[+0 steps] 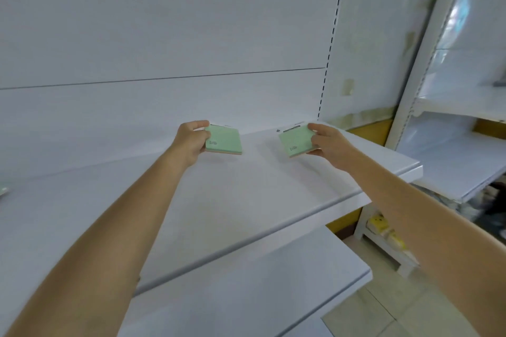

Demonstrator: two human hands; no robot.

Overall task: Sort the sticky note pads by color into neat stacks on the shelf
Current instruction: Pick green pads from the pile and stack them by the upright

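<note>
Left hand [191,142] pinched one green pad [225,142], right hand [330,143] its twin [295,143] (same colour): stacking would need squared edges.

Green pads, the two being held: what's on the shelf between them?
Nothing. In the head view, only bare white shelf shows between the left green pad and the right green pad.

Arms outstretched, left hand [190,142] and right hand [331,144] in pinch grips
</note>
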